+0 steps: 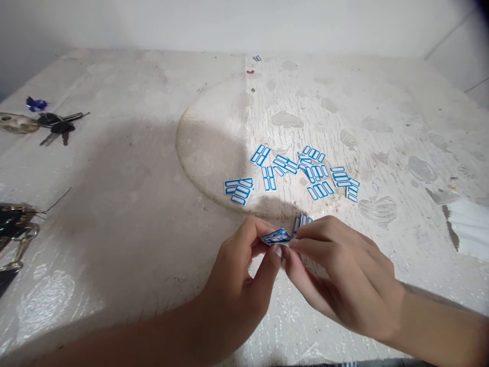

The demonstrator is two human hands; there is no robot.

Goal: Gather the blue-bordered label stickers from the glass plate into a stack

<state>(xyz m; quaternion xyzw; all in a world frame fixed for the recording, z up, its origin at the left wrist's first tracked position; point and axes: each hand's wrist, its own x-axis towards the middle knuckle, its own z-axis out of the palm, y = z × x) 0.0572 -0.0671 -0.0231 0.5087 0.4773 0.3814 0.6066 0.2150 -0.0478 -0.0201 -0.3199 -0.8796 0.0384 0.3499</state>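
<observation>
Near the front of the table, my left hand [244, 270] pinches a small blue-and-white sticker sheet [275, 236] between thumb and forefinger. My right hand [344, 275] is closed at the sheet's right edge, its thumb and fingertips pressed together there. The piece is tilted and partly hidden by the fingers. Just behind my right fingertips lies another blue-bordered label piece [303, 220]. Beyond the hands several similar pieces are scattered, among them a single one [260, 155], a pair at the left [241, 191] and an overlapping cluster [315, 172].
A plastic-covered table [133, 244] carries a ring-shaped stain. Keys [57, 124] and a crumpled blue wrapper [36, 104] lie at the far left. A black item with metal fittings [15, 239] sits at the left edge. White paper [469, 227] is at the right; a red scrap [250, 72] lies farther back.
</observation>
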